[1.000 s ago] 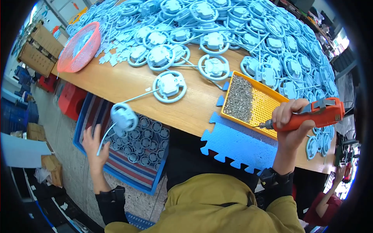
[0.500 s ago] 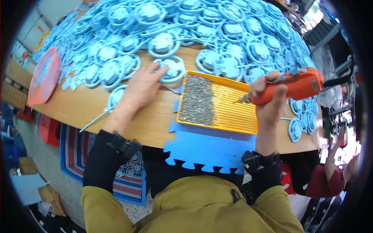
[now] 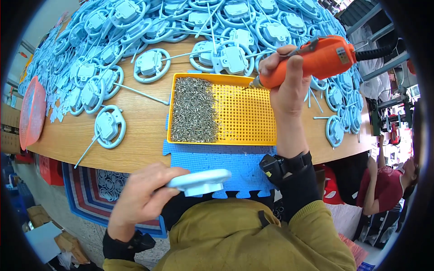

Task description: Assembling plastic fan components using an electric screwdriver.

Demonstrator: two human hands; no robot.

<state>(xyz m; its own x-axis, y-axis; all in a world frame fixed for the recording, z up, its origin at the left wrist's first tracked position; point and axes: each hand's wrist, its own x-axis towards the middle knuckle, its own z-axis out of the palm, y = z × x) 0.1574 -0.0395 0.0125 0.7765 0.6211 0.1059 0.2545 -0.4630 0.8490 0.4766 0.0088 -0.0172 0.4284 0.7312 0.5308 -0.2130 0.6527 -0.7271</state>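
My left hand (image 3: 147,192) grips a light-blue plastic wheel-shaped part (image 3: 199,179) by its rim. The part is held edge-on above the front of a blue foam mat (image 3: 235,165). My right hand (image 3: 291,86) is wrapped round an orange electric screwdriver (image 3: 318,61). Its bit points left, over the far right area of a yellow perforated tray (image 3: 246,110), apart from the tray floor. Small metal screws (image 3: 192,110) are heaped in the tray's left half, and some sit in its holes. One loose wheel-shaped part (image 3: 110,126) lies left of the tray.
A big heap of similar light-blue parts (image 3: 235,58) covers the table's far side, with a smaller group (image 3: 335,128) at the right. A pink basket (image 3: 32,113) stands at the left edge. A black cord (image 3: 375,53) trails from the screwdriver. Another person (image 3: 384,189) is at the far right.
My left hand has left the parts by the heap and come back toward me, now holding a wheel-shaped part. The screwdriver has risen and moved slightly away from me. The view has shifted.
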